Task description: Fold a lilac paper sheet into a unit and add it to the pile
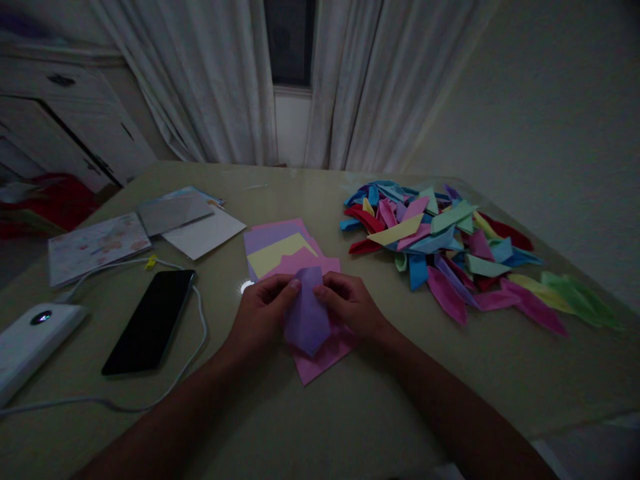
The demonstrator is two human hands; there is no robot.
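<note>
A partly folded sheet of purple origami paper is held up between my two hands, its lower end tapering to a blunt point. My left hand pinches its left edge near the top, thumb toward me. On the opposite edge, my right hand grips it the same way, fingers curled behind. Beneath lies a pink paper sheet, partly covered by the purple one. Just beyond my hands rests a stack of loose square papers, with a yellow sheet and a lilac sheet showing.
A heap of folded colored papers spreads over the table's right side. To the left are a black phone, a white power bank with a white cable, and several cards. Curtains hang behind the table.
</note>
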